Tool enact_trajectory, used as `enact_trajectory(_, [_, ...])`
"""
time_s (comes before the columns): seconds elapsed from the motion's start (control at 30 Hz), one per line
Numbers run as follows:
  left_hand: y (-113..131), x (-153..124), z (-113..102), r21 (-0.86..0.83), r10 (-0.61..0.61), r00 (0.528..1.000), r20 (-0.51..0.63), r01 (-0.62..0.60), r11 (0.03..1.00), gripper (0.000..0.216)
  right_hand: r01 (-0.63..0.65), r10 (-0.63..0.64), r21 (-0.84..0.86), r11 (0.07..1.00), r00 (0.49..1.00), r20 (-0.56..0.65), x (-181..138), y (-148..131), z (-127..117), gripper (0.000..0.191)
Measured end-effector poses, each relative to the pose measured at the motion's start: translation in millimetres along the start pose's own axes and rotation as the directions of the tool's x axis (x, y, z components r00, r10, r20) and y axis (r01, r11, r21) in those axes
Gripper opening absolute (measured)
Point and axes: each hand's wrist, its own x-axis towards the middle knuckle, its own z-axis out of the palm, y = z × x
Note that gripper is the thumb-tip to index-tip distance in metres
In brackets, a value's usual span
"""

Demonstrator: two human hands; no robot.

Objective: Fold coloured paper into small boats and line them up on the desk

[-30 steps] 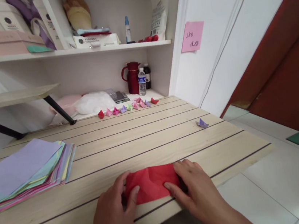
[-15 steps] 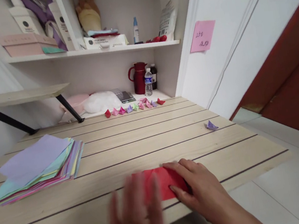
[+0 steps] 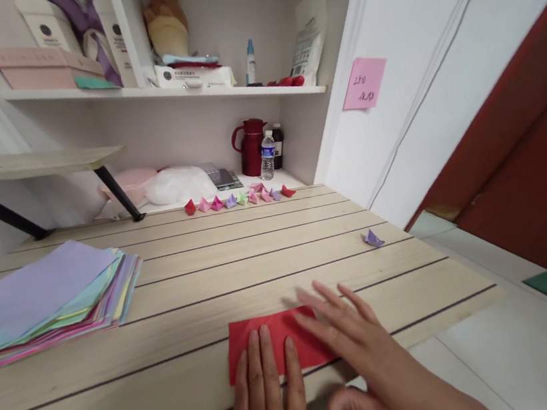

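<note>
A folded red paper (image 3: 251,342) lies flat near the front edge of the wooden table (image 3: 222,272). My left hand (image 3: 268,394) rests on its front part with fingers stretched flat, pressing it down. My right hand (image 3: 357,348) hovers over the paper's right end with fingers spread, slightly blurred, holding nothing.
A stack of coloured paper sheets (image 3: 48,298) lies at the left. A row of small folded paper boats (image 3: 237,199) lines the table's back edge, and one purple boat (image 3: 373,239) sits alone at the right. Behind are shelves with a red jug (image 3: 250,146) and a bottle (image 3: 267,155).
The red paper has gone from a raised fold held by both hands to lying flat. My left hand swept across and now presses it; my right hand lifted and spread.
</note>
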Motion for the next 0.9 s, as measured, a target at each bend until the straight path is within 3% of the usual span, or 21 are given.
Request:
enact_trajectory(0.1, [-11.3,-6.3,-1.1,-0.069,0.039,0.999,0.006,-0.039,0.997,0.083,0.153,-0.156,0.031,0.988,0.976,0.154,0.6,-1.8,3.0,0.086])
enact_trajectory(0.17, [-22.8,-11.9,-5.6,-0.095,0.024,0.999,0.028,-0.021,0.995,0.081,0.134,-0.132,-0.001,0.991,0.977,0.17,0.3,-3.1,8.7,0.076])
enact_trajectory(0.23, [-34.3,-17.0,-12.2,-0.086,-0.011,0.998,0.056,0.016,0.996,0.065,0.109,-0.101,-0.044,0.993,0.983,0.154,-0.7,-4.7,13.8,0.069])
enact_trajectory(0.4, [-47.6,-18.9,-26.8,-0.011,-0.023,0.996,0.084,0.024,1.0,0.053,0.074,-0.063,-0.091,0.993,0.991,0.114,-0.1,-9.9,16.0,0.065])
enact_trajectory(0.47, [-46.6,-14.0,-31.5,0.061,-0.033,0.999,0.042,0.031,0.998,0.05,0.076,-0.063,-0.104,0.992,0.99,0.122,1.1,-11.6,15.6,0.064])
enact_trajectory(0.57, [-41.4,-3.6,-37.6,0.147,0.003,0.994,-0.111,0.013,0.989,0.044,0.077,-0.065,-0.114,0.99,0.992,0.107,1.6,-12.8,18.0,0.06])
enact_trajectory(0.63, [-37.2,1.4,-38.3,0.141,0.072,0.976,-0.207,-0.043,0.989,0.041,0.077,-0.069,-0.109,0.991,0.995,0.076,0.6,-12.3,19.5,0.059])
enact_trajectory(0.7, [-34.3,0.8,-33.7,0.086,0.116,0.966,-0.229,-0.099,0.991,0.038,0.078,-0.073,-0.076,0.994,0.995,0.066,-0.8,-10.8,17.6,0.058])
enact_trajectory(0.8, [-33.4,-12.6,-19.2,0.003,0.133,0.971,-0.199,-0.135,0.991,0.037,0.081,-0.087,0.06,0.995,0.991,0.1,-1.1,-7.6,6.8,0.05])
enact_trajectory(0.9, [-32.7,-31.6,-7.0,0.021,0.147,0.951,-0.272,-0.147,0.989,0.037,0.053,-0.088,0.267,0.962,0.989,0.119,3.9,-3.6,-6.2,0.033])
